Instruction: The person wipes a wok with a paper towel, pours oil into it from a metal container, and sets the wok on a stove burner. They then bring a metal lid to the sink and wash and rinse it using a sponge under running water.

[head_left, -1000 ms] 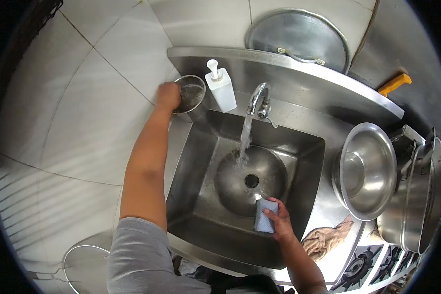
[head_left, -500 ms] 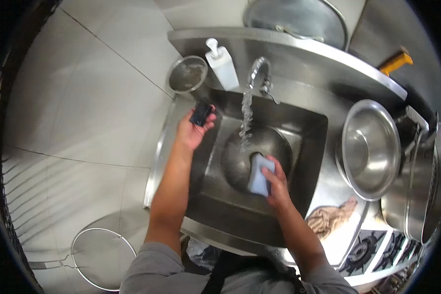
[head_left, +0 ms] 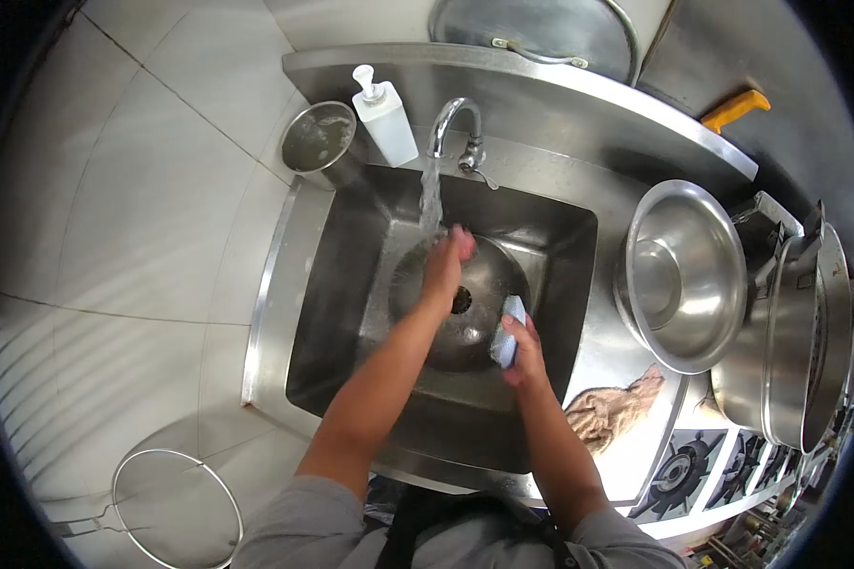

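My left hand (head_left: 446,261) is over the bowl-shaped middle of the steel sink (head_left: 332,313), just beside the running water (head_left: 431,199) from the tap (head_left: 455,114). Its fingers look curled, and anything within them is hidden; the small black object seen earlier does not show. A light blue sponge (head_left: 509,330) is gripped by my right hand (head_left: 528,358), thumb on top, above the right part of the sink. The round dark drain (head_left: 461,301) lies between the two hands.
Behind the sink stand a white pump bottle (head_left: 387,123) and a steel container (head_left: 318,142) with cloudy liquid. To the right are a steel bowl (head_left: 688,275), large pots (head_left: 788,322), a brown cloth (head_left: 617,412) and a stove (head_left: 683,465). A strainer (head_left: 177,512) is at lower left.
My left hand has moved right and down from the sink's left edge to the water stream; the black object it held is out of sight. The sponge has turned more edge-on in my right hand.
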### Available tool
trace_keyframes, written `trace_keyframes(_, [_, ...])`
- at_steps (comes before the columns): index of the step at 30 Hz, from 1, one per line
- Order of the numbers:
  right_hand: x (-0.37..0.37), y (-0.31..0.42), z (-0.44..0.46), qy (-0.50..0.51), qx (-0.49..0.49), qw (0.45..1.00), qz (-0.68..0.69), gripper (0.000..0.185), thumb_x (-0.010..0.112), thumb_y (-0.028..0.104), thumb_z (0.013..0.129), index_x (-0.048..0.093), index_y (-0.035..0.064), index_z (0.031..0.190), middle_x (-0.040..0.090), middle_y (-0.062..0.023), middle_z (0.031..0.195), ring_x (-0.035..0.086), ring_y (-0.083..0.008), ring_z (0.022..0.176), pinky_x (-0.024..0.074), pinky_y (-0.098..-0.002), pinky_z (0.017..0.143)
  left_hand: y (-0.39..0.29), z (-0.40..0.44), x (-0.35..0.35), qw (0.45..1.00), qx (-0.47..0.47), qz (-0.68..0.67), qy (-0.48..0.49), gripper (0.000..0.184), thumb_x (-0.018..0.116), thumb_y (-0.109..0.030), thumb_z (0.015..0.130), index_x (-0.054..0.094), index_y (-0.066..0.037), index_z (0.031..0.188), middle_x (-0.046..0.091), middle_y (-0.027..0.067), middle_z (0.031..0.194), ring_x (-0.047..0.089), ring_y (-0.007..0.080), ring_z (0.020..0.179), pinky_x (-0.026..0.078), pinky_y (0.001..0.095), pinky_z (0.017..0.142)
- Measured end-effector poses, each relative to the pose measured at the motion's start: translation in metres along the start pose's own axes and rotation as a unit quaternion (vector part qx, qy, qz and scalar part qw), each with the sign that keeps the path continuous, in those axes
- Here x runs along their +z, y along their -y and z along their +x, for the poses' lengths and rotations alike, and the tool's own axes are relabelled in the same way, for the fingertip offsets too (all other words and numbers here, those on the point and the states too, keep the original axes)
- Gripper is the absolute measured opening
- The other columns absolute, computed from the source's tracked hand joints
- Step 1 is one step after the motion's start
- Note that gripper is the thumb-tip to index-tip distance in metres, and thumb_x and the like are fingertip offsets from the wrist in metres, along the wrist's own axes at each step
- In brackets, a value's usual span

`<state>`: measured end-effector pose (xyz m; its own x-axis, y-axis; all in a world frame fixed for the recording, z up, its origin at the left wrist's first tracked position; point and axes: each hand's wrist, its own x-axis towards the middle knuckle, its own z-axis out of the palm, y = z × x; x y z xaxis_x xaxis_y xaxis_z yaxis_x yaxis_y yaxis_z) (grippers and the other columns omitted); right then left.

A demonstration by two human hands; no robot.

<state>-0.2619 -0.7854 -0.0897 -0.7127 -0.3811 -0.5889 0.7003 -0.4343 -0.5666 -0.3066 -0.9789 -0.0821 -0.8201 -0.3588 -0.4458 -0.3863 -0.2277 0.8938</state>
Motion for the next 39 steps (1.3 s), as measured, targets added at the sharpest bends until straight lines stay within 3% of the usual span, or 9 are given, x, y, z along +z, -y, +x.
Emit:
trace_keyframes(4, [-0.017,-0.005,-0.001,-0.021,-0.016,1.0,-0.011,0.06,0.072,0.024,0.077,0.045,0.0049,0.126,0.055,-0.0062,0.106,0.053,-0.0191,0.097,0.0437,-0.0345,0.083,-0.059,0.081,0.038,0.988,0.056,-0.106,-0.094,0.056,0.065,-0.049,0.082,0.056,-0.002,0.11,0.061,0.0163,0.108,0.06,0.024,0.097,0.049,0.0423,0.076])
trace_keyframes(7, [-0.024,0.001,-0.004,-0.03,-0.039,0.998,-0.034,0.057,0.071,0.021,0.079,0.044,0.005,0.128,0.055,-0.0053,0.108,0.053,-0.0184,0.096,0.044,-0.034,0.082,-0.061,0.101,0.038,0.933,0.145,0.283,-0.171,0.05,0.071,-0.039,0.078,0.056,-0.002,0.109,0.061,0.0191,0.106,0.061,0.0296,0.093,0.049,0.0417,0.073])
trace_keyframes(13, [-0.029,-0.014,0.042,-0.096,-0.068,0.992,-0.041,0.052,0.061,0.041,0.088,0.051,0.0053,0.124,0.057,-0.006,0.111,0.054,-0.0174,0.101,0.0435,-0.0318,0.086,-0.014,0.097,-0.025,0.818,0.391,0.348,-0.24,0.042,0.07,-0.025,0.078,0.055,-0.004,0.111,0.062,0.0142,0.096,0.059,0.0346,0.092,0.045,0.045,0.079])
trace_keyframes(15, [-0.04,-0.024,0.077,-0.175,-0.059,0.98,-0.077,0.053,0.061,0.042,0.088,0.051,0.0038,0.123,0.057,-0.0075,0.111,0.054,-0.0182,0.1,0.0434,-0.0317,0.087,0.021,0.057,-0.017,0.882,0.17,0.382,-0.219,0.044,0.069,-0.028,0.08,0.055,-0.008,0.116,0.059,0.0146,0.112,0.052,0.0347,0.111,0.038,0.0509,0.093])
trace_keyframes(22, [-0.077,-0.085,0.149,-0.212,-0.063,0.888,-0.402,0.07,0.069,0.051,0.078,0.048,0.0064,0.127,0.054,-0.015,0.117,0.054,-0.0267,0.104,0.0446,-0.0386,0.088,0.189,0.012,-0.029,0.849,0.211,0.483,-0.045,0.033,0.066,-0.022,0.076,0.058,-0.009,0.105,0.049,0.0097,0.131,0.037,0.0306,0.13,0.014,0.0605,0.108])
trace_keyframes(28, [-0.07,-0.157,0.129,-0.258,-0.286,0.765,-0.516,0.061,0.062,0.044,0.084,0.047,0.0067,0.129,0.049,-0.021,0.125,0.047,-0.035,0.119,0.0375,-0.0445,0.099,0.212,-0.009,-0.061,0.875,0.207,0.38,-0.218,0.045,0.061,-0.015,0.072,0.052,-0.009,0.116,0.048,0.0117,0.127,0.037,0.0303,0.13,0.01,0.058,0.11])
trace_keyframes(31, [-0.068,-0.162,0.149,-0.358,-0.195,0.785,-0.466,0.049,0.062,0.035,0.086,0.054,0.0035,0.122,0.053,-0.02,0.12,0.048,-0.0365,0.116,0.0375,-0.0446,0.1,0.217,-0.009,-0.067,0.857,0.189,0.413,-0.244,0.054,0.058,-0.016,0.073,0.046,-0.01,0.125,0.045,0.0134,0.131,0.034,0.0304,0.132,0.007,0.058,0.111])
trace_keyframes(36, [-0.007,-0.154,0.198,0.049,-0.413,0.652,-0.634,0.038,0.057,0.032,0.087,0.061,0.0057,0.114,0.056,-0.0183,0.121,0.051,-0.0368,0.114,0.0397,-0.0443,0.098,0.217,-0.004,-0.071,0.875,0.206,0.371,-0.233,0.059,0.054,-0.024,0.077,0.04,-0.007,0.132,0.043,0.0148,0.134,0.033,0.0327,0.133,0.005,0.0592,0.111])
trace_keyframes(39, [0.024,-0.119,0.25,-0.004,-0.178,0.733,-0.657,0.034,0.058,0.025,0.086,0.061,0.0048,0.113,0.056,-0.0181,0.123,0.05,-0.0352,0.116,0.0411,-0.043,0.097,0.22,-0.006,-0.069,0.868,0.225,0.361,-0.257,0.062,0.05,-0.029,0.077,0.038,-0.004,0.133,0.045,0.0158,0.133,0.035,0.0338,0.131,0.006,0.0601,0.11])
